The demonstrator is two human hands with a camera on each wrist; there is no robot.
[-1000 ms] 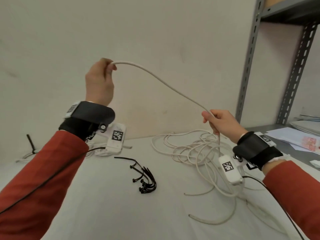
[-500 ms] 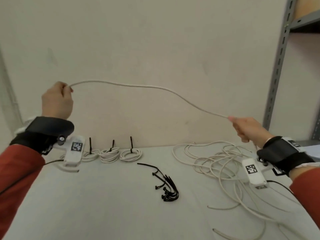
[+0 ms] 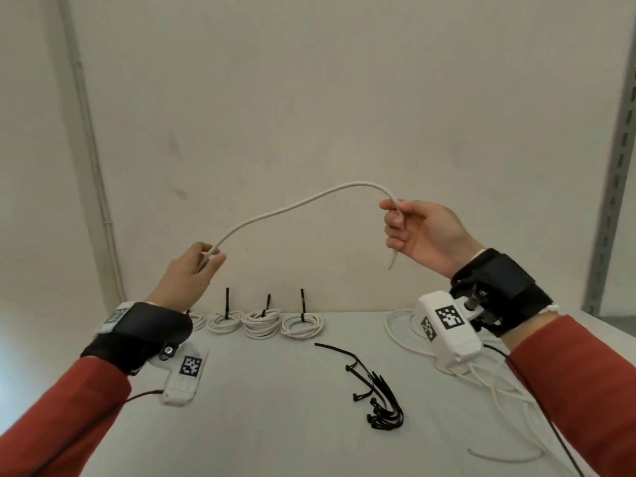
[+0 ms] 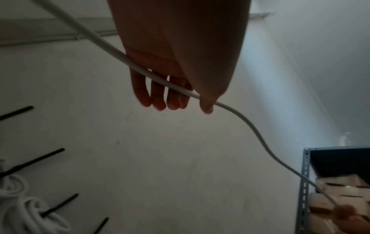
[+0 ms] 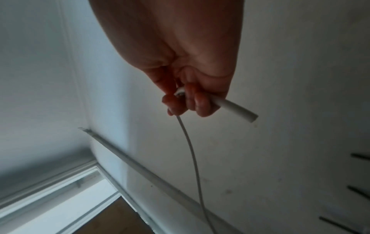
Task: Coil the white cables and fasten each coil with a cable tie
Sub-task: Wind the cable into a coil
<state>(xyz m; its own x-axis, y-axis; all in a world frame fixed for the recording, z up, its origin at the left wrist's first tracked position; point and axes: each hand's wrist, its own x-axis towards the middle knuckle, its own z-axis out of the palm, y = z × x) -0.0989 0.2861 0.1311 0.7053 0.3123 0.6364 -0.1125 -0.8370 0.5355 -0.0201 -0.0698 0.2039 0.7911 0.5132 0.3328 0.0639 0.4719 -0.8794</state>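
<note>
White and slender, the cable (image 3: 292,208) arches through the air between two raised hands, above a pale table (image 3: 275,438) and in front of a plain wall. The left grip (image 3: 187,273) pinches the cable between thumb and fingers. The left wrist view shows the thumb pressing it across the fingers (image 4: 158,96), with the cable running on past the palm and out of frame. The right grip (image 3: 423,235), higher and further right, is curled round the cable near its end. A short stub with a cut tip (image 3: 392,259) hangs just below the fist.

Along the table's far edge, by the wall, a row of finished coils (image 3: 261,323) lies flat. Each is cinched with a black tie whose tail stands upright, and the leftmost is partly hidden behind the left wrist. A bundle of loose black cable ties (image 3: 378,401) lies on the table between the arms. A tangle of uncoiled white cable (image 3: 488,383) lies under the right wrist. Both wrists wear black straps carrying white cameras with square markers, above red sleeves. A grey metal shelf upright (image 3: 616,166) stands at the right edge.
</note>
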